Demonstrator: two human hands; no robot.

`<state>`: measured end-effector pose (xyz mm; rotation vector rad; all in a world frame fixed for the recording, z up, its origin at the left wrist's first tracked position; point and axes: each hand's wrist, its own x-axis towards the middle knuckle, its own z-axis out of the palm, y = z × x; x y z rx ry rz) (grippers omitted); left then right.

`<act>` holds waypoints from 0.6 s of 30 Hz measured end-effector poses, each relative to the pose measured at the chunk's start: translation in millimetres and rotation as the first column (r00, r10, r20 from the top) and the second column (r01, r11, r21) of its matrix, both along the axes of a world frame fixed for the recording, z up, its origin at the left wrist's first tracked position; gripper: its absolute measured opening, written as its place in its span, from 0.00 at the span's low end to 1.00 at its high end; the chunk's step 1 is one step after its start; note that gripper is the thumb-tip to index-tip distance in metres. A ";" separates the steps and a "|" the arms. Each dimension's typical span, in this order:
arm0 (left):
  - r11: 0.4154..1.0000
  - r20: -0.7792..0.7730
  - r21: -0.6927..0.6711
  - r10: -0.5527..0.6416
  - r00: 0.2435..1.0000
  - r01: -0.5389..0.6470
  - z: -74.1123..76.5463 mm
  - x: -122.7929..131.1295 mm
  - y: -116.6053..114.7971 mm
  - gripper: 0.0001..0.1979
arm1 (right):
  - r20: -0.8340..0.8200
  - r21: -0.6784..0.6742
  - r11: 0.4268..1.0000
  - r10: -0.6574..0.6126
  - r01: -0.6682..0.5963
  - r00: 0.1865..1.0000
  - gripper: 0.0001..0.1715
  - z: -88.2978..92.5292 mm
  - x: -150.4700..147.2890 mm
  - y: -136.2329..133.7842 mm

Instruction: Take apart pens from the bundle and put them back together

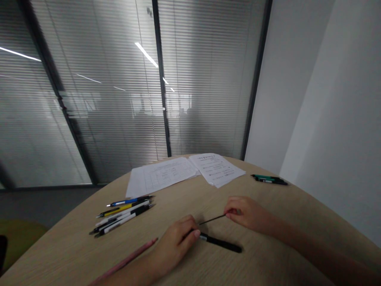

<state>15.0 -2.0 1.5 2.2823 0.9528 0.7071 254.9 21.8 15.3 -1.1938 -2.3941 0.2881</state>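
My left hand (175,246) rests low on the wooden table, its fingers closed around one end of a thin black pen refill (212,220). My right hand (242,212) pinches the refill's other end between its fingertips. Just below my left fingertips, a black pen barrel (222,243) with a silver tip lies on the tabletop. A pink pencil (126,257) lies beside my left hand, its lower end hidden by my left forearm.
The rounded wooden table (74,250) holds a group of several pens (122,216) at left, printed papers (190,172) at the far side, and green and black pens (269,179) at right. Glass panels with blinds (98,99) and a white wall (312,99) stand behind it.
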 end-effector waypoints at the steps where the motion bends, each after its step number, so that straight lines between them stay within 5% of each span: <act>1: 1.000 0.001 -0.005 0.008 1.000 -0.008 0.7 -0.1 0.0 0.13 | -0.001 -0.002 1.000 -0.001 0.001 1.000 0.08 0.6 1.2 0.9; 7: 0.995 0.031 -0.047 0.093 0.995 -0.091 2.5 -1.0 1.9 0.14 | -0.008 -0.015 0.997 -0.071 0.070 0.997 0.10 1.8 22.6 21.9; 13: 0.972 0.047 -0.120 0.210 0.977 -0.203 2.4 -0.4 4.6 0.15 | 0.019 -0.011 0.938 -0.347 0.347 0.938 0.12 -25.1 63.3 59.6; 18: 0.954 0.056 -0.173 0.257 0.965 -0.244 1.9 0.5 5.9 0.15 | 0.078 -0.024 0.917 -0.396 0.399 0.915 0.12 -38.9 73.6 65.4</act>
